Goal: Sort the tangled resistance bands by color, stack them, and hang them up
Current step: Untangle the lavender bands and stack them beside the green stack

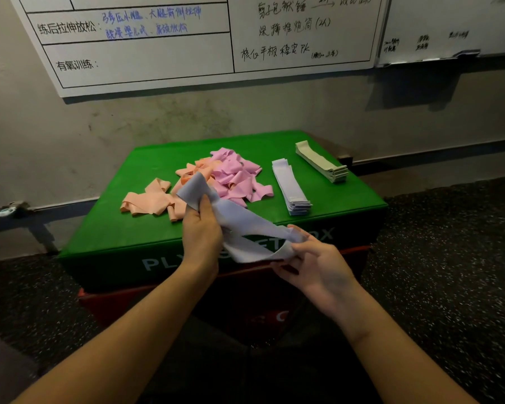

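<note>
Lavender band (245, 225) stretched between both hands, left fingers (204, 211) and right fingers (296, 252) pinching its ends

Lavender band (245, 225); pink tangle (239, 176); peach tangle (149, 199); green box (146, 170).

1. A green box (318, 196) is sitting on a red box (105, 301) on the dark speckled floor (449, 258).
2. Lying on its top: a tangled heap of pink bands (236, 176) and peach bands (149, 201), a flat stack of lavender bands (290, 186), and a stack of pale green bands (321, 161).
</note>
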Action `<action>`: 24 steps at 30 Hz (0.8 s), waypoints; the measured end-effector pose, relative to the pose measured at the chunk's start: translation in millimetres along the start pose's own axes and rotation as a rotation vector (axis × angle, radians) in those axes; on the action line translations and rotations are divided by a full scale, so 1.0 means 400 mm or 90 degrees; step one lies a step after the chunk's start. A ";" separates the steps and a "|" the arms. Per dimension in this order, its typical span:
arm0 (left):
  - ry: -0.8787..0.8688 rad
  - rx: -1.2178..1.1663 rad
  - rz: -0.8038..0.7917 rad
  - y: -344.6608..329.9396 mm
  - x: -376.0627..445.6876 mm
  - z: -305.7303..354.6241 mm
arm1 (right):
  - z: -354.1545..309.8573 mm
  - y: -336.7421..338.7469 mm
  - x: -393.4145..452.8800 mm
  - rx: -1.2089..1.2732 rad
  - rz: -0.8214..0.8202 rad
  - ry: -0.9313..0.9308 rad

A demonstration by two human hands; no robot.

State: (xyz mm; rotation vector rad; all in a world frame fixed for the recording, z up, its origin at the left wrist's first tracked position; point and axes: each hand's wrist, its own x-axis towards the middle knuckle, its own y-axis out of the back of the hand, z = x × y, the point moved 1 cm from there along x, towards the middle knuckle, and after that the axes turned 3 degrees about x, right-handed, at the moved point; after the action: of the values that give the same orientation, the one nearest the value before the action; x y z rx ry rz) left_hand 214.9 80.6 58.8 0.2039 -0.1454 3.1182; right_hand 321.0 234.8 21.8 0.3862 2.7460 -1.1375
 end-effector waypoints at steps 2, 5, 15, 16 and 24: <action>-0.019 0.009 -0.001 0.008 0.001 -0.001 | -0.018 0.019 -0.007 0.096 -0.041 -0.003; -0.054 0.031 0.006 0.013 0.001 -0.001 | -0.032 0.017 -0.018 0.098 -0.092 0.013; -0.102 0.061 -0.023 0.015 -0.017 0.019 | -0.022 0.062 0.005 -0.392 0.160 0.277; -0.106 0.062 -0.025 0.017 -0.019 0.021 | -0.024 0.069 0.008 -0.411 0.182 0.280; -0.094 0.082 -0.023 0.019 -0.003 0.005 | -0.046 0.067 -0.004 -0.032 0.112 0.080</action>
State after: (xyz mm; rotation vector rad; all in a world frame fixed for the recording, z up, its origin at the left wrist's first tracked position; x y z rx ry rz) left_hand 216.3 72.9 59.8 0.4345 0.0572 3.0772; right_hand 329.7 265.8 17.2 0.7009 2.7724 -1.0318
